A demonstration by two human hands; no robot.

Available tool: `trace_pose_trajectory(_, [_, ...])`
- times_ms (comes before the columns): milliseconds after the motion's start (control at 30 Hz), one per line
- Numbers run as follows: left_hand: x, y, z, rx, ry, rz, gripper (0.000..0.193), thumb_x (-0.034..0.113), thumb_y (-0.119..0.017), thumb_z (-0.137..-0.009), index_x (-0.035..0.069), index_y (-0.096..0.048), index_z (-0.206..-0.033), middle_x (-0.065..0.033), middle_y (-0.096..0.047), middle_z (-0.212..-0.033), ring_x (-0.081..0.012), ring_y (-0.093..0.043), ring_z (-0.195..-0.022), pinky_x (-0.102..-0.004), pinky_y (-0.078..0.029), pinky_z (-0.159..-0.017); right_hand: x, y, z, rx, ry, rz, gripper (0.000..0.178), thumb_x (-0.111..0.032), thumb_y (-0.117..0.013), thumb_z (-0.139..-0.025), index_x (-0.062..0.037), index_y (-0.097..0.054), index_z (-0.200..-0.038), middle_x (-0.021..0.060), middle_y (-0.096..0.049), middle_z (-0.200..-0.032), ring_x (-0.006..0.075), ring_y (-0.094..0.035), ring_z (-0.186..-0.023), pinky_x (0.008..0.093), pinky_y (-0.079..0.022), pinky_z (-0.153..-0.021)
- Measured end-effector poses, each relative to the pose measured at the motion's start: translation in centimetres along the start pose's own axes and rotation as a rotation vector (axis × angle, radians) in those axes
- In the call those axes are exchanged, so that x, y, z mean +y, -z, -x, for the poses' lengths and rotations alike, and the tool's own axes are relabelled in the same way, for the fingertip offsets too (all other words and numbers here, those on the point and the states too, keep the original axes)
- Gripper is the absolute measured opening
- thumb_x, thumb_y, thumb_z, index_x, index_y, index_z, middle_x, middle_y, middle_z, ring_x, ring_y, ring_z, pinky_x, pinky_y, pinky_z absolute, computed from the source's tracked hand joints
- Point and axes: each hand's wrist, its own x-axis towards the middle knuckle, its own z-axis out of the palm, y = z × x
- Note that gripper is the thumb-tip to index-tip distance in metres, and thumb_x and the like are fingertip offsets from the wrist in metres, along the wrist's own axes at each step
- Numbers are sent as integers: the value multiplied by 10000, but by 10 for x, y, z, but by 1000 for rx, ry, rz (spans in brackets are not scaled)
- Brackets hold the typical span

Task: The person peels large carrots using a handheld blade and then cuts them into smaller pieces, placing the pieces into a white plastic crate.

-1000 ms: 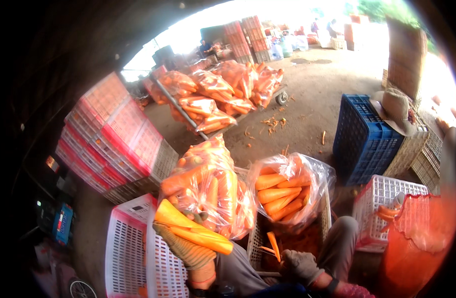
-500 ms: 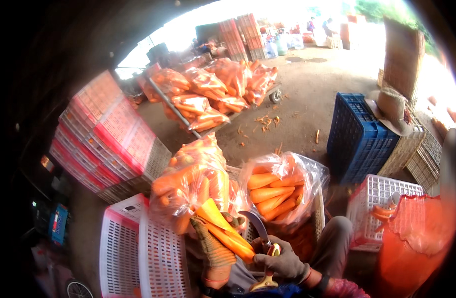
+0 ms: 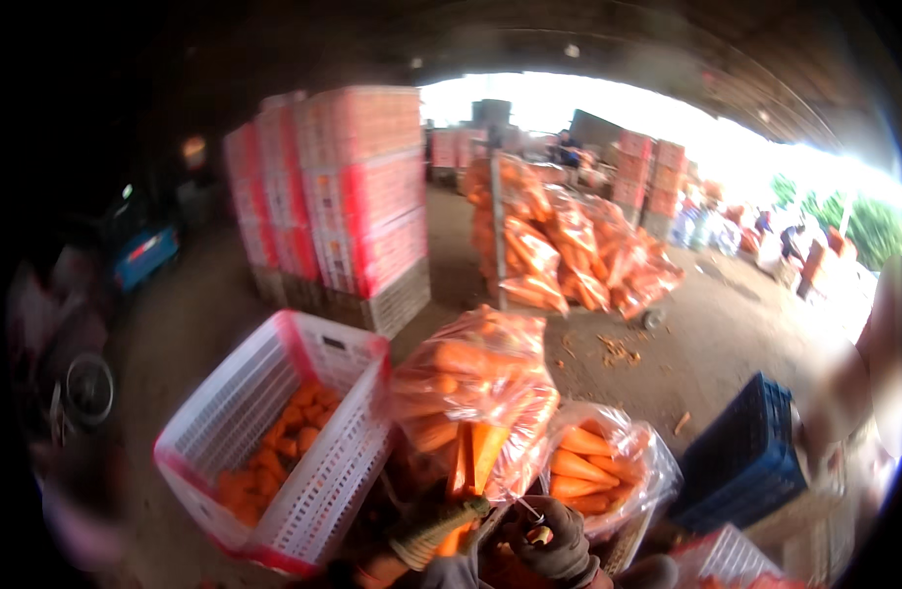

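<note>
My left hand (image 3: 439,528), in a striped tan glove, is closed around carrots (image 3: 487,454) that point away from me. Close on its right, my gloved right hand (image 3: 559,545) grips a curved knife (image 3: 539,535) by its pale yellow and red handle; only part of the thin blade shows. Just beyond the held carrots, a filled clear plastic bag of carrots (image 3: 461,358) stands upright. To its right, an open clear bag (image 3: 657,461) shows large carrots lying side by side. The lower parts of both hands run toward the bottom edge, somewhat blurred.
A white crate with red edges (image 3: 323,515) at left holds loose carrots. Behind it rise stacked red-and-white crates (image 3: 387,196). A cart loaded with bagged carrots (image 3: 569,255) stands farther back. At right are a blue crate (image 3: 740,452) and a white crate (image 3: 726,560). Scraps (image 3: 618,350) litter the floor.
My view has swung up and to the left, so the hands sit lower and the carrots in the left crate now show. Both hands keep their holds on the carrots and the knife.
</note>
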Motion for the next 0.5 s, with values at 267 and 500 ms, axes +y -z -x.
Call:
trace_pose_trajectory(267, [46,72,82,-202,-37,110,350,253,-684,-794,20,-581,-1034,15,-535,-759,-57,-490,-656,-199,-379,-590,-26,-86,-54,-364,561,64,305,-65,-674,-633,-62,-527,-900,85,-558,-679,271,-562,-565,360,-436,-496])
trace_pose_trajectory(500, [51,147,127,799,-873,-817,184,92,-667,-735,68,-492,-785,-13,-526,-704,-96,-458,-514,-234,-373,-444,-62,-184,-80,-857,261,152,253,-206,-536,-795,-66,-523,-1005,115,-608,-809,296,-614,-714,421,-486,-606])
